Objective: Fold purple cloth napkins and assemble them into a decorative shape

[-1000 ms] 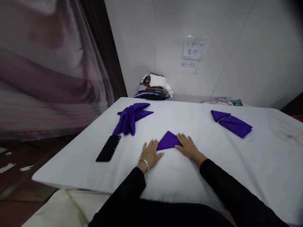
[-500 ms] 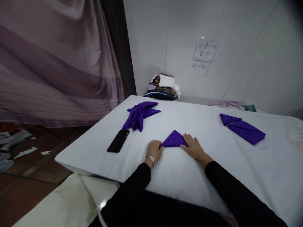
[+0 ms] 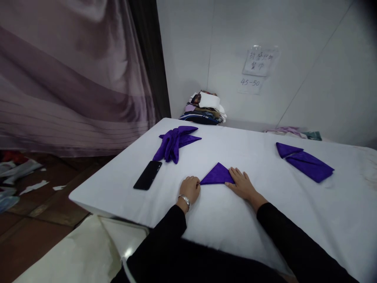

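A purple cloth napkin (image 3: pixel 217 174), folded into a flat triangle, lies on the white-covered table (image 3: pixel 224 220) in front of me. At its left corner, my left hand (image 3: pixel 190 188) has its fingers curled closed and pinches the tip. My right hand (image 3: pixel 242 184) lies over the napkin's right end with fingers stretched out flat, covering that corner. Further back on the left lies a second purple napkin (image 3: pixel 174 144), gathered into a loose pleated shape. A third purple napkin (image 3: pixel 309 165), folded into a pointed shape, lies at the right.
A black phone (image 3: pixel 147 175) lies left of my left hand. Behind the table's far edge, a stack of folded clothes (image 3: pixel 203 110) stands by the wall. A pinkish curtain (image 3: pixel 73 86) hangs at the left. Handwritten paper signs (image 3: pixel 257 63) are on the wall.
My left hand has shifted slightly left and its fingers are curled tighter at the napkin's left corner. The right hand stays on the other end. The view has shifted slightly.
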